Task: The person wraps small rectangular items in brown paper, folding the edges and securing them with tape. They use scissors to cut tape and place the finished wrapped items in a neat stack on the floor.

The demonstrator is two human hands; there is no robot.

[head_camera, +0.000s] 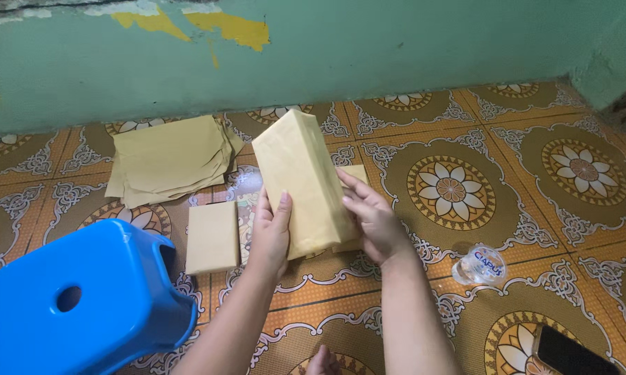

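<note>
At the lower left of the frame stands a blue plastic stool (84,302) with a round hole in its seat. Above it, in the upper left, a loose stack of tan paper sheets (170,158) lies on the patterned tile floor (535,125), near the foot of the green wall (368,55). Just right of the stool, a small paper-wrapped package (212,237) lies flat on the floor. At centre, the left hand (270,232) grips the lower left edge of a tall paper-wrapped parcel (300,180), thumb across its front face. The parcel is held off the floor, tilted with its top leaning away toward the wall. The right hand (372,219) presses against the parcel's right side with fingers spread, closed lightly on it. Behind the parcel a corner of another tan piece shows. Toward the lower right, a clear plastic cup (478,265) lies on the floor, and a dark phone (570,354) sits at the bottom right corner.
</note>
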